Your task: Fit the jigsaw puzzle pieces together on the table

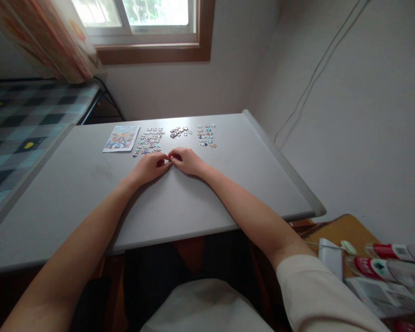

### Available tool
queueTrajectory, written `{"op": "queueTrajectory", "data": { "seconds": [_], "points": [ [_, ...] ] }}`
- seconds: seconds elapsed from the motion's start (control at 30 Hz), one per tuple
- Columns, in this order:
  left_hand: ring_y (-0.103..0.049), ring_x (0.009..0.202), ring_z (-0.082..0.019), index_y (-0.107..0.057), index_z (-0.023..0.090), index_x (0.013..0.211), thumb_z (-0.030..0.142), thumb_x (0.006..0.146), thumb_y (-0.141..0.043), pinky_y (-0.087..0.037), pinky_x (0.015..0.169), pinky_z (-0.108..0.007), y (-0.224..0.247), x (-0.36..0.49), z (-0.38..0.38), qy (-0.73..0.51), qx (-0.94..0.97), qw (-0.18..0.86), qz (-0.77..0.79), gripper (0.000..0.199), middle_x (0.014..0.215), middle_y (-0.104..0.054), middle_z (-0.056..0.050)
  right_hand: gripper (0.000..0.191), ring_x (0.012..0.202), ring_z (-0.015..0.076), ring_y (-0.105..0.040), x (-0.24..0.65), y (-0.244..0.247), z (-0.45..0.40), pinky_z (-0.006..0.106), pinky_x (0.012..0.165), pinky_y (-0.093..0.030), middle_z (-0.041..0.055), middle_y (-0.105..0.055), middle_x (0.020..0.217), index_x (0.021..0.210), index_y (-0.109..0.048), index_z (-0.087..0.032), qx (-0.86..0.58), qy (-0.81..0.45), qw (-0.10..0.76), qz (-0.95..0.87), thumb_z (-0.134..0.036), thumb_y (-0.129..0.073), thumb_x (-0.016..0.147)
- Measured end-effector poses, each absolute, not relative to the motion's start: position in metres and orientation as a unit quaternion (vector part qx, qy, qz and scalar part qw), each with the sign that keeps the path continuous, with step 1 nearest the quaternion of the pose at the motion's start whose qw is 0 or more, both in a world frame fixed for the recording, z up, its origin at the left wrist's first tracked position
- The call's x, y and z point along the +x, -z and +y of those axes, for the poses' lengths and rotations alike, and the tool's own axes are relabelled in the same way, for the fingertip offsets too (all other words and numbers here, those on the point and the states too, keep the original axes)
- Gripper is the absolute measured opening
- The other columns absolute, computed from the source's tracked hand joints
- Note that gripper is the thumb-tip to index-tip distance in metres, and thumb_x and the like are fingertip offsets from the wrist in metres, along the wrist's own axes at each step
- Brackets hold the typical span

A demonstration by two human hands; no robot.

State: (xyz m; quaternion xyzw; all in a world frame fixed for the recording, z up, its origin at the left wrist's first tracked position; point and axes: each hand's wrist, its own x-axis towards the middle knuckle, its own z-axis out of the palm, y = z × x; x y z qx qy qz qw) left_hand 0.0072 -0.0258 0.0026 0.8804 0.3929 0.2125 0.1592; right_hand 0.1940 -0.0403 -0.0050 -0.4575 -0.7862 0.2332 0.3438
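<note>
My left hand and my right hand meet at the fingertips low over the white table. Both are pinched closed, and whatever lies between their fingers is too small to make out. Just beyond my left hand, rows of loose puzzle pieces are spread out. A heap of pieces sits past the fingertips, and another group of pieces lies beyond my right hand. At the left of the pieces, a colourful picture sheet rests flat.
A bed with a checked cover stands at the left, below a curtain and window. Walls border the far and right sides. A wooden stool at the lower right holds plastic bottles and a white box.
</note>
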Motion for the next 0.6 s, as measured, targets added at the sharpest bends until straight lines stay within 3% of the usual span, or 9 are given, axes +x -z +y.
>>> {"op": "queueTrajectory", "data": {
  "seconds": [0.6],
  "points": [
    [-0.043, 0.057, -0.011, -0.067, 0.016, 0.081, 0.045, 0.083, -0.053, -0.032, 0.056, -0.023, -0.0031, 0.0076, -0.0258, -0.214, 0.878, 0.157, 0.397, 0.032, 0.061, -0.053, 0.001, 0.023, 0.08, 0.0124, -0.056, 0.1943, 0.0041, -0.0409, 0.024, 0.079, -0.042, 0.0046, -0.067, 0.088, 0.094, -0.069, -0.013, -0.455, -0.24, 0.345, -0.785, -0.015, -0.049, 0.083]
  ]
}}
